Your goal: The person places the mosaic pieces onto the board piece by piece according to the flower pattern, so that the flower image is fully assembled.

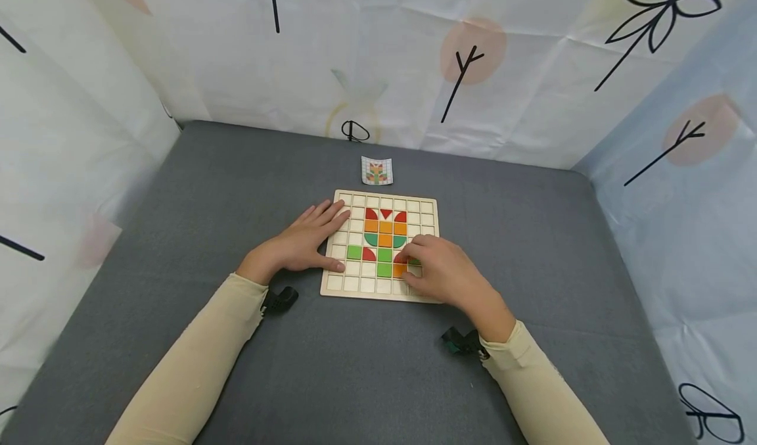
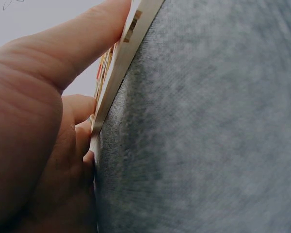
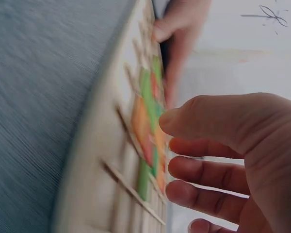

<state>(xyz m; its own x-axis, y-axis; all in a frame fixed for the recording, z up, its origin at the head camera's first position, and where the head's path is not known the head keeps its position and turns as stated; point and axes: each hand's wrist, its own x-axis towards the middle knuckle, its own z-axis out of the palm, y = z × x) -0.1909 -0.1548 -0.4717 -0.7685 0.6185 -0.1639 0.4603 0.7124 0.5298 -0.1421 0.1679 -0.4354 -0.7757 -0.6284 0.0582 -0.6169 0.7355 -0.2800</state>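
Note:
A wooden grid board (image 1: 351, 285) lies flat on the grey table, several coloured tiles set in its squares. My left hand (image 1: 304, 240) rests along its left side, fingers spread and straight; in the left wrist view the thumb (image 2: 82, 43) lies on the board's edge. Over the lower right of the pattern is my right hand (image 1: 446, 271), its fingertips beside an orange tile (image 1: 399, 270) and a red quarter-round tile (image 1: 399, 258). The right wrist view shows its thumb and fingers (image 3: 199, 167) slightly bent, close to the board, with nothing visible between them. It partly hides a green tile (image 1: 414, 261).
A small pattern card (image 1: 376, 171) lies just behind the board. Grey cloth (image 1: 367, 366) covers the table. White printed curtains (image 1: 402, 57) stand at the back and both sides. Dark straps (image 1: 279, 300) are around the wrists.

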